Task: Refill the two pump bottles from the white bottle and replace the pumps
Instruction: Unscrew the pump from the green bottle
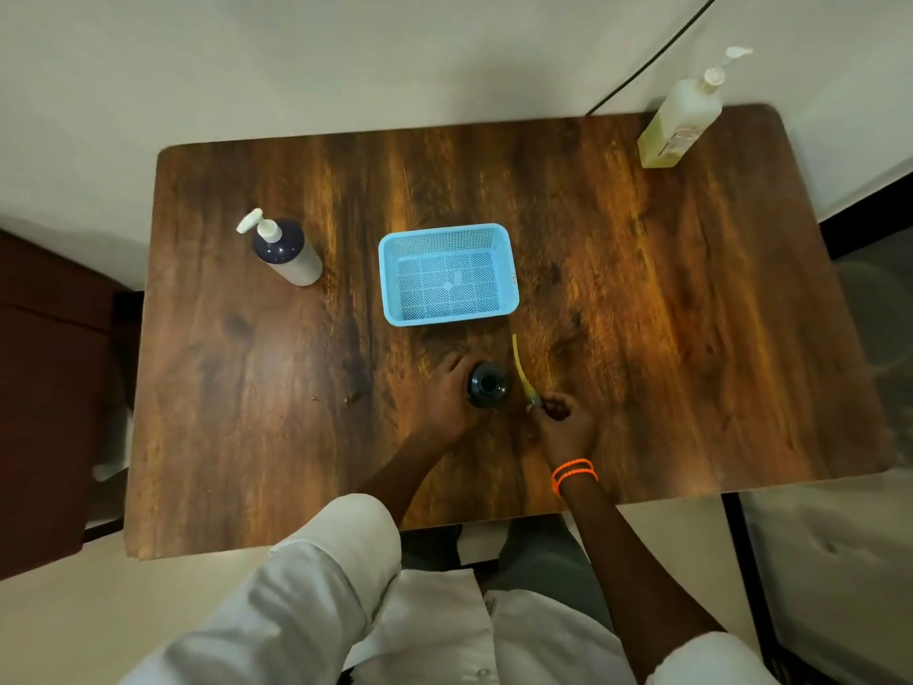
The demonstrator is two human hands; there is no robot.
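Observation:
A dark pump bottle (488, 386) stands open near the table's front middle, its neck without a pump. My left hand (444, 402) wraps its left side. My right hand (563, 422) holds the removed pump (523, 375) by its head, the yellow-wet dip tube pointing away toward the basket. A second dark bottle (286, 252) with a white pump fitted stands at the left. The white bottle (679, 123) of yellowish liquid, pump on, stands at the far right corner.
A light blue plastic basket (509, 269) sits mid-table just beyond the open bottle. The wooden table (691, 338) has its front edge close to my lap. A black cable (652, 61) runs along the wall behind the table.

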